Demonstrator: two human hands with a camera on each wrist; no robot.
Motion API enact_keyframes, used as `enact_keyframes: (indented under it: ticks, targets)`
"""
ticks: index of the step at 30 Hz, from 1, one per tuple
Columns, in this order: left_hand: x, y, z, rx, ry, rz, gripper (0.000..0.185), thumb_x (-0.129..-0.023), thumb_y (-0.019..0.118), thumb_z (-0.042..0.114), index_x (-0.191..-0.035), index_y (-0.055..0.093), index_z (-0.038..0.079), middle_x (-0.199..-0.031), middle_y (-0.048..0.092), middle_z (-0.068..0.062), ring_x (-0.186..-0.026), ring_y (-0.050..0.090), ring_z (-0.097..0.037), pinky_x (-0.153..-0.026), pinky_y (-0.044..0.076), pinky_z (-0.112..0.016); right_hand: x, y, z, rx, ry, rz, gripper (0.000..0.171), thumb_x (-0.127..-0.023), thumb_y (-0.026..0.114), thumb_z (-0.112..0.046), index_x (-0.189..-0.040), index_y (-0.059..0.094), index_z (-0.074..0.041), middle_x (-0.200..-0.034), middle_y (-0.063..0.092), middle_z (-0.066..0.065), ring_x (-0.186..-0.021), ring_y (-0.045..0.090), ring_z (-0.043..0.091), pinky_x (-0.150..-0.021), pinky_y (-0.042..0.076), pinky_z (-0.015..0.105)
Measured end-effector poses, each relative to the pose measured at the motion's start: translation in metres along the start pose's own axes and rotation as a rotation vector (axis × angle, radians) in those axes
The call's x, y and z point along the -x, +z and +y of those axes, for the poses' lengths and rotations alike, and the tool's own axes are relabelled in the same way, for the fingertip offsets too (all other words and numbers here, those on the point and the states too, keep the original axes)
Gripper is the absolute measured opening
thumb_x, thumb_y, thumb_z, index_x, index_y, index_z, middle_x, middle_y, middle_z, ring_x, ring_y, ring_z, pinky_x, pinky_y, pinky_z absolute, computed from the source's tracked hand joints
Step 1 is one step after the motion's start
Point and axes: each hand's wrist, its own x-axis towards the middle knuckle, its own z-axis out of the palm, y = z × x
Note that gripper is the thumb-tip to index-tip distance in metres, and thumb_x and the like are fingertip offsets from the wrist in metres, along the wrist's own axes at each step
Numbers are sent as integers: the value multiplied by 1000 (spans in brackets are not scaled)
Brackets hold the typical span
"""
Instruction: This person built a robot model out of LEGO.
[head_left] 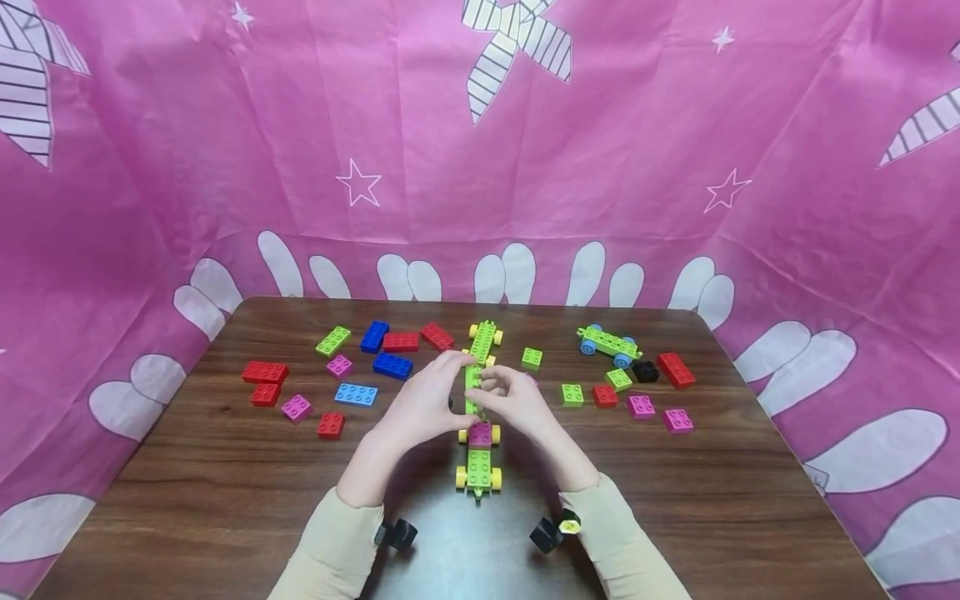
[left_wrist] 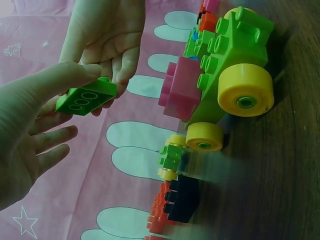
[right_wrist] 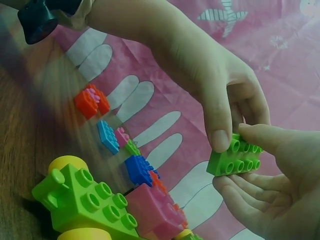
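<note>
Pink star-and-bow cloth (head_left: 420, 125) backs and flanks a dark wood counter (head_left: 195, 492). Both hands meet above counter centre on one green brick (head_left: 472, 389), held off the surface. Left hand (head_left: 426, 402): thumb on the studded top, fingers curled behind, grip closed on the brick. Right hand (head_left: 516, 398): thumb and fingertips pinching the other end, grip also closed on it. Directly below the hands sits a green wheeled chassis (head_left: 478, 467) with yellow wheels and a pink brick (head_left: 480, 434) stacked on it. Second green chassis (head_left: 483, 337) lies just beyond the hands; a third with blue wheels (head_left: 608, 343) sits far right. Loose red, blue, pink, green bricks are scattered both sides.
</note>
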Motion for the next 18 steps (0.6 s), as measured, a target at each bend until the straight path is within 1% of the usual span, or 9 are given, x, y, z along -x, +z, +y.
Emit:
enact_keyframes:
  ticks: [4, 6, 11, 15, 18]
  targets:
    - [0, 0, -1, -8, -6, -3, 77, -69, 90, 23, -136, 51, 13, -135, 56, -5, -124, 56, -25, -97, 52, -45, 0, 0, 0, 11, -6, -10, 48, -85, 75, -31, -120, 63, -1, -105, 71, 14, -92, 70, 25, -77, 59, 37]
    - [1, -2, -2, -12, -13, -7, 76, -69, 90, 24, -135, 53, 13, -134, 57, -5, -124, 57, -26, -97, 52, -45, 0, -1, 0, 11, -17, -30, 48, -86, 74, -31, -121, 62, -1, -105, 71, 15, -93, 70, 25, -77, 59, 37]
    - [4, -10, -4, 23, -55, -13, 73, -69, 90, 25, -133, 56, 12, -133, 60, -5, -121, 59, -26, -96, 53, -47, 2, -8, -2, -1, -59, -71, 45, -88, 74, -29, -122, 63, -3, -107, 71, 14, -95, 70, 24, -80, 59, 36]
    - [6, -17, -7, 58, -78, -20, 73, -70, 89, 28, -134, 55, 14, -137, 58, -6, -120, 60, -28, -94, 53, -47, 2, -17, 2, -63, -140, -90, 47, -85, 77, -19, -126, 61, -2, -113, 70, 15, -100, 69, 26, -86, 57, 36]
    - [8, -22, -8, 84, -71, -25, 74, -71, 88, 29, -136, 54, 15, -139, 56, -6, -121, 58, -28, -94, 53, -48, 1, -23, 5, -108, -211, -116, 54, -80, 80, -7, -129, 57, 0, -122, 66, 17, -108, 66, 30, -92, 55, 37]
